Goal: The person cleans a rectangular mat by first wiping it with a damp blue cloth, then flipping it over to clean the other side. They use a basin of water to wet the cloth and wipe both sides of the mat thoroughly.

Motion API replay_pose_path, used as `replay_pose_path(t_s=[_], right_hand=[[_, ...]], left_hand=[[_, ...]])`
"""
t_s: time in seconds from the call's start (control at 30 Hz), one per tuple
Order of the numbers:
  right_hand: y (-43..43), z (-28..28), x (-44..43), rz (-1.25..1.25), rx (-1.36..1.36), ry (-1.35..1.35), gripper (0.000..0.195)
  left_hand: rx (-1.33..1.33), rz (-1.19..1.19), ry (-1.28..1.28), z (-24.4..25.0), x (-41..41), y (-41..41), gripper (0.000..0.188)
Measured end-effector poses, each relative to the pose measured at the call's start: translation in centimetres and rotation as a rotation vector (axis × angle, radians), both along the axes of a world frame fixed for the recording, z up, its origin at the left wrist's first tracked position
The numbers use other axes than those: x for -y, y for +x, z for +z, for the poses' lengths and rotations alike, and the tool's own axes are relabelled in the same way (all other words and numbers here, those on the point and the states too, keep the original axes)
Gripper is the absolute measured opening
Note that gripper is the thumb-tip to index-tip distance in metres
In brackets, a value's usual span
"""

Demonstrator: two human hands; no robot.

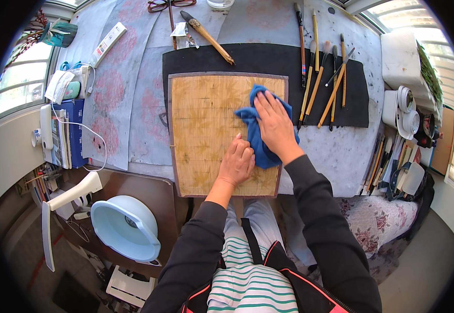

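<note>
A bamboo mat (207, 129) with a dark cloth border lies flat before me, its upper part over a black felt sheet (328, 94). My right hand (274, 123) presses a bunched blue cloth (264, 152) onto the mat's right side, palm down with its fingers together on top. My left hand (238, 161) rests curled on the mat's lower middle, just left of the cloth, and nothing shows inside it. Several writing brushes (314, 84) lie on the black felt to the right. A large brush (207, 35) lies above the mat.
Glasses (172, 4) and a clear container (220, 3) are at the table's far edge. Books and a blue box (79, 133) stand left, with a white cable. A light blue basin (124, 227) sits lower left, near a white lamp (74, 191). Containers and more brushes (375, 160) line the right side.
</note>
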State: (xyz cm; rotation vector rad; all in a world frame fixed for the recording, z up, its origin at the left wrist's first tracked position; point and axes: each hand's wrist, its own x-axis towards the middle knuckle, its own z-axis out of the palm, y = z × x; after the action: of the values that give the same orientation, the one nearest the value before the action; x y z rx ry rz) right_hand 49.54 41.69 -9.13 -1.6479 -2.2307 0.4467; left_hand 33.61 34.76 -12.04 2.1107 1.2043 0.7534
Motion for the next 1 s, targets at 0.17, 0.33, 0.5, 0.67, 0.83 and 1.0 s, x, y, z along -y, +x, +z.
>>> replay_pose_path(t_s=[0.17, 0.33, 0.5, 0.67, 0.83, 1.0], right_hand=[[-1.3, -0.3, 4.1, -0.055, 0.019, -0.029, 0.048], [-0.2, 1.1, 8.0, 0.04, 0.025, -0.118, 0.046], [0.6, -0.1, 0.5, 0.0, 0.048, 0.004, 0.048], [-0.8, -0.7, 3.2, -0.042, 0.058, 0.017, 0.044], [-0.4, 0.9, 8.6, 0.018, 0.028, -0.135, 0.046], [0.3, 0.2, 1.6, -0.103, 0.029, -0.063, 0.05]], left_hand=[[0.009, -0.014, 0.003, -0.4, 0.0, -0.3, 0.015], [-0.007, -0.003, -0.006, -0.4, 0.2, -0.4, 0.016], [-0.01, -0.012, 0.001, -0.4, 0.2, -0.1, 0.016], [-0.017, -0.015, -0.008, -0.3, 0.0, -0.3, 0.016], [0.0, 0.014, 0.017, -0.3, 0.2, -0.3, 0.014], [-0.002, -0.004, -0.002, 0.0, 0.0, -0.1, 0.014]])
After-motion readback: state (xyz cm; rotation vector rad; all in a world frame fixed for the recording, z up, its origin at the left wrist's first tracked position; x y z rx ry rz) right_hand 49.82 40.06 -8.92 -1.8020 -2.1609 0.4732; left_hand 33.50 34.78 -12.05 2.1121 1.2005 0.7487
